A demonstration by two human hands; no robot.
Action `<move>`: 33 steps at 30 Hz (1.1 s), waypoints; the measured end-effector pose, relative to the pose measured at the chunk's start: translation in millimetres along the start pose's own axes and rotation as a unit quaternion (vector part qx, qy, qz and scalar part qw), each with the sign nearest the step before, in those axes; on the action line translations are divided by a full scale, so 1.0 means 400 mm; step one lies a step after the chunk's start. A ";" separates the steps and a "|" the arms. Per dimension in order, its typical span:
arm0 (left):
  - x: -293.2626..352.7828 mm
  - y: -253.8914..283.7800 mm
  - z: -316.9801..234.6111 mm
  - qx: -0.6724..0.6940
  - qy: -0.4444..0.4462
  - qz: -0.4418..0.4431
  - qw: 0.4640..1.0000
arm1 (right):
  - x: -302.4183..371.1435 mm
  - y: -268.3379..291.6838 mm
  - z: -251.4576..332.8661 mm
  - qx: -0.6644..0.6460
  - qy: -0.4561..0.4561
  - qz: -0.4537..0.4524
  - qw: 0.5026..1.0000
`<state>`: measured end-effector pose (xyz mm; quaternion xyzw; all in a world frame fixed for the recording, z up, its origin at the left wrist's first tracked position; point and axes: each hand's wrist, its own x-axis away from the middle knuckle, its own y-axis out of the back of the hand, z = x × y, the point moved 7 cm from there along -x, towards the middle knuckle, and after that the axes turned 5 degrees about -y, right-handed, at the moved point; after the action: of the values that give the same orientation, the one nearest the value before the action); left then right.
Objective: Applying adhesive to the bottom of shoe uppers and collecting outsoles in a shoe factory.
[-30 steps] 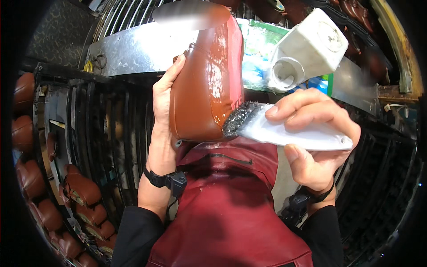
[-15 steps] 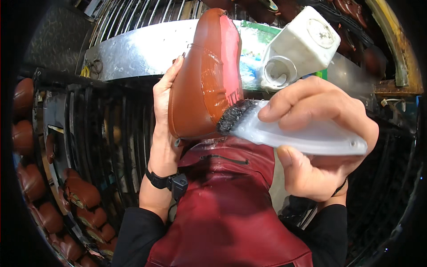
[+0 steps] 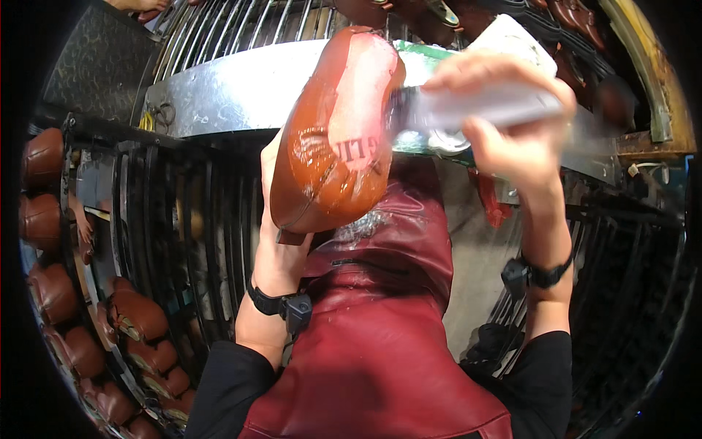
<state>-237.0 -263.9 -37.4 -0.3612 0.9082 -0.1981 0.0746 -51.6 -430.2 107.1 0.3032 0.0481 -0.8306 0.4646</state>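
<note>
In the head view, the brown shoe (image 3: 307, 172) is the landmark: it is held up in front of the metal-topped bench (image 3: 227, 91), tilted so that its pink sole side (image 3: 360, 91), with dark printed marks, shows. Its lower end is wet and glossy. The left hand (image 3: 270, 161) grasps the shoe from its left side, most of the fingers hidden behind it. To the right of the shoe, the right hand (image 3: 515, 150) grips a white-handled brush (image 3: 486, 106) between thumb and fingers; both are blurred. The dark bristles (image 3: 397, 110) are at the shoe's right edge; whether they touch it is too blurred to tell. Beyond the brush, right of the shoe, is a white container (image 3: 518, 42), partly covered. Below the shoe is the dark red apron (image 3: 380, 344); well to its left, more brown shoes (image 3: 135, 311) sit on racks.
</note>
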 end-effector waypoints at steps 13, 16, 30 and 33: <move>-0.014 0.106 -0.149 -0.060 -0.101 -0.140 0.983 | 0.230 -0.002 -0.153 0.376 -0.184 -0.081 0.904; -0.039 0.145 -0.113 -0.083 -0.125 -0.197 0.969 | 0.205 0.009 -0.145 0.540 -0.132 -0.181 0.811; -0.032 0.214 -0.152 -0.143 -0.196 -0.252 0.937 | 0.104 -0.446 -0.021 0.484 0.026 0.103 0.868; -0.035 0.210 -0.170 -0.163 -0.218 -0.249 0.930 | 0.076 -0.484 -0.077 0.507 0.004 0.139 0.850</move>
<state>-298.1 -178.0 -10.2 -0.6173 0.7702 0.0238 0.1587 -204.4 -332.4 26.2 0.5033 -0.4212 -0.6648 0.3568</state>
